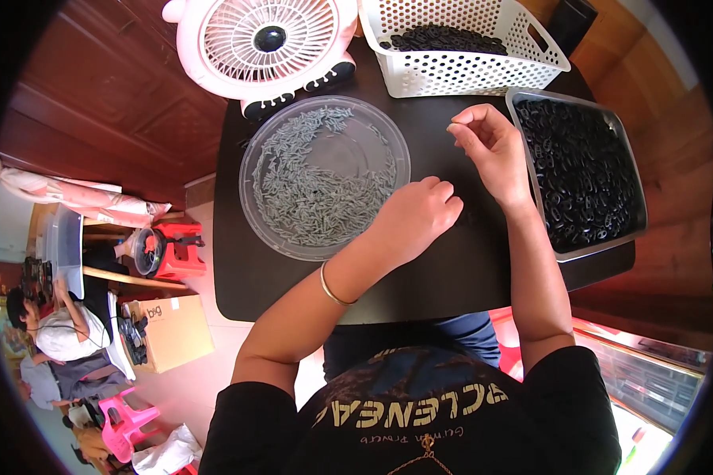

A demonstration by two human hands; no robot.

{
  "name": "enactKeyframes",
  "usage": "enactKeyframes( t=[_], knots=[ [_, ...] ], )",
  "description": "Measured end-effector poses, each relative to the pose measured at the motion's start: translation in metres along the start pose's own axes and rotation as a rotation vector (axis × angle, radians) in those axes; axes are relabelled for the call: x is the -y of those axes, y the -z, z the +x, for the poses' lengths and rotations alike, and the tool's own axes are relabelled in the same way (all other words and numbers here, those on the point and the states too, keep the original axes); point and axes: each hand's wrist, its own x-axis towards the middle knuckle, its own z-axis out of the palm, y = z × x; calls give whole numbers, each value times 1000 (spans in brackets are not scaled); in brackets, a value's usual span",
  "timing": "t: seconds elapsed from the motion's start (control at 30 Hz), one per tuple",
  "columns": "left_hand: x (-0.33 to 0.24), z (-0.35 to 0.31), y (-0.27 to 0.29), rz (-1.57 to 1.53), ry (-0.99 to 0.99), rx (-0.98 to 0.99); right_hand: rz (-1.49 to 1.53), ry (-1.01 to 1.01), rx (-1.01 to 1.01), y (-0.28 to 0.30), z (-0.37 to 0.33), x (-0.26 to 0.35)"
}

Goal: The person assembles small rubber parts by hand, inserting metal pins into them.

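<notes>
My left hand (pixel 418 215) is closed, its fingers curled over the table beside the right rim of a round clear plastic tub (pixel 246 207). Small grey-green screw-like pieces (pixel 313 206) are spread in that tub. Farther right and higher, my right hand (pixel 493 150) has its thumb and index finger pinched together. Whatever either hand holds, if anything, is hidden or too small to name. Close to the right wrist stands a metal tray (pixel 525 150) full of shiny black oval parts with openings (pixel 582 174).
At the back, a white perforated basket (pixel 459 79) holds more black parts. A pink-and-white fan (pixel 265 39) stands behind the tub. The dark table (pixel 253 289) has rounded corners. On the left are a cardboard box (pixel 170 332), red and pink stools (pixel 127 427) and other people (pixel 63 332).
</notes>
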Motion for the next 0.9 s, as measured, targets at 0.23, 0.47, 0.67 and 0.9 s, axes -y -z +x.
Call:
enactKeyframes(
  t=[0.23, 0.47, 0.67, 0.9],
  knots=[
    [22, -3, 14, -1273, 488, -346, 280, -161, 106, 2, -2, 12],
    [36, -9, 22, -1555, 530, -495, 276, -39, 238, -11, -11, 8],
    [34, -8, 21, -1534, 479, -519, 350, -100, 208, -18, -15, 13],
    [31, -7, 23, -1525, 449, -538, 347, -22, 213, -19, -17, 9]
  ],
)
